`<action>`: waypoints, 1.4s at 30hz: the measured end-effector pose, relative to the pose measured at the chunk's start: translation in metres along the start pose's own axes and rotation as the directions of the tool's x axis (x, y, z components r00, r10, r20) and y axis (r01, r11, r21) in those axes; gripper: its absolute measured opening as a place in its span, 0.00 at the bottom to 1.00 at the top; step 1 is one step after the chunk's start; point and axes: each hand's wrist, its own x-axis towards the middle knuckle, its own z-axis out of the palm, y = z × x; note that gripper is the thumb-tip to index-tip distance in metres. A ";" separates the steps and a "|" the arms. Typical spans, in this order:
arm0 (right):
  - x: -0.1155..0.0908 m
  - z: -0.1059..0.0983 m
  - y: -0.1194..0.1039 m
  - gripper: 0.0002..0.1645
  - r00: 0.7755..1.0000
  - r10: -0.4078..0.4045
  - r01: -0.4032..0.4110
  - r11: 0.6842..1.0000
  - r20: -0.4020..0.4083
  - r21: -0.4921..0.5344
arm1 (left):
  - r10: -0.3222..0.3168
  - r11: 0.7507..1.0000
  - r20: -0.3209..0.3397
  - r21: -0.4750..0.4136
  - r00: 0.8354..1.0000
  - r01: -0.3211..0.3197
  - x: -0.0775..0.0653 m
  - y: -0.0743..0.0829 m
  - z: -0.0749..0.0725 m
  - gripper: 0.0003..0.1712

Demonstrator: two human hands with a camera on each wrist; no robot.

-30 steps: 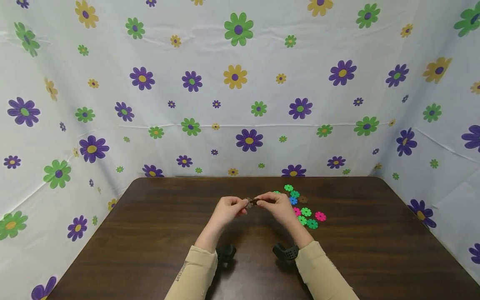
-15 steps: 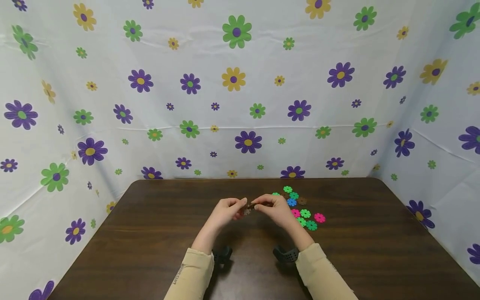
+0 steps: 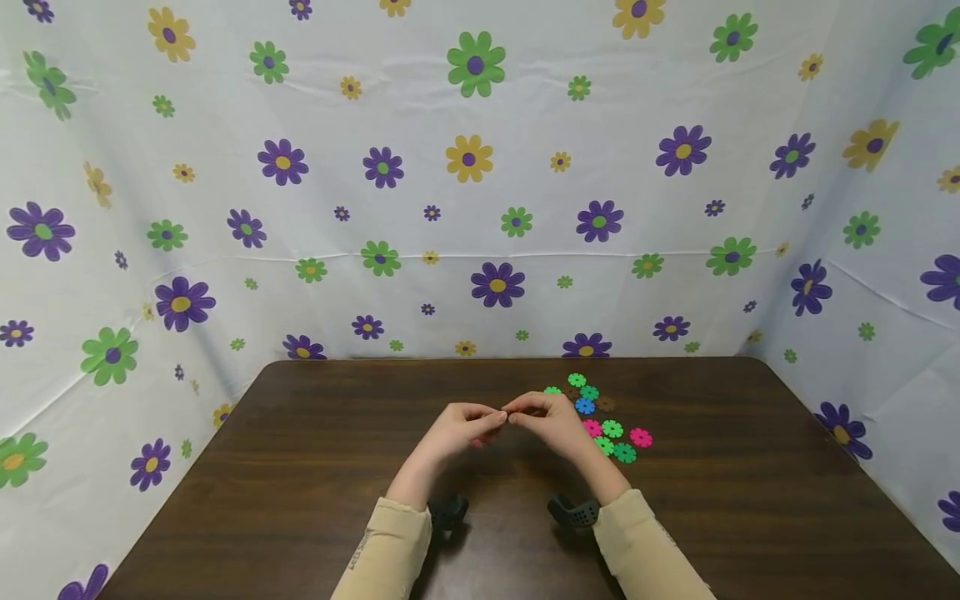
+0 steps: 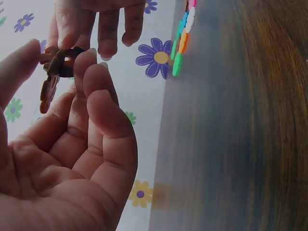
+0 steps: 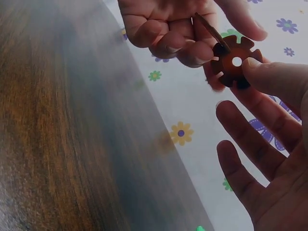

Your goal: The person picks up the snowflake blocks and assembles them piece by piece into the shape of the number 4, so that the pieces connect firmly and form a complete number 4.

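Over the middle of the table, my left hand (image 3: pixel 459 429) and right hand (image 3: pixel 553 422) meet at their fingertips. In the right wrist view, my right thumb and fingers pinch a brown notched interlocking disc (image 5: pixel 228 68) with a round hole. A second brown disc (image 5: pixel 211 32), seen edge-on, stands at an angle to it, its edge at the first one's notches. My left thumb and fingers hold this second disc (image 4: pixel 49 92), which hangs between them in the left wrist view. From the head, the fingers hide most of both discs.
Loose notched discs lie on the dark wooden table (image 3: pixel 315 483) to the right of my hands, among them a pink disc (image 3: pixel 641 437), a blue disc (image 3: pixel 585 406), a dark green disc (image 3: pixel 625 452) and a brown disc (image 3: pixel 605 404). A flowered cloth (image 3: pixel 420 292) hangs behind the table.
The left hand dipped away slightly and turned its disc, then came back against the right fingertips. The right hand has kept its grip, shifting little. The loose discs have stayed in place.
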 end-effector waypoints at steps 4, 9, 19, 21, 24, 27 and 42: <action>0.000 0.001 -0.002 0.07 1.000 -0.009 0.009 1.000 0.002 0.004 | -0.018 1.000 0.009 -0.023 1.000 0.018 -0.001 0.000 -0.001 0.23; 0.001 0.001 -0.006 0.09 1.000 -0.019 0.019 1.000 0.005 0.011 | -0.010 0.999 0.031 -0.051 0.999 0.012 -0.001 0.001 -0.002 0.25; -0.004 -0.034 -0.008 0.17 0.998 0.053 -0.055 0.996 -0.018 -0.075 | -0.044 0.995 0.014 -0.092 0.999 0.045 -0.001 0.003 -0.007 0.23; -0.006 -0.047 -0.003 0.18 0.994 0.106 -0.108 0.990 -0.032 -0.091 | -0.047 0.994 0.006 -0.102 0.999 0.048 -0.002 0.003 -0.008 0.23; -0.011 -0.062 0.007 0.18 0.982 0.184 -0.188 0.976 -0.043 -0.114 | -0.051 0.991 0.007 -0.127 0.999 0.052 -0.004 0.003 -0.010 0.23; -0.015 -0.072 0.016 0.17 0.965 0.249 -0.258 0.954 -0.075 -0.154 | -0.050 0.988 0.009 -0.145 0.999 0.051 -0.006 0.003 -0.011 0.23; -0.026 -0.074 0.039 0.18 0.937 0.298 -0.350 0.802 -0.183 -0.484 | -0.028 0.974 0.011 -0.225 1.000 0.030 -0.008 0.005 -0.011 0.21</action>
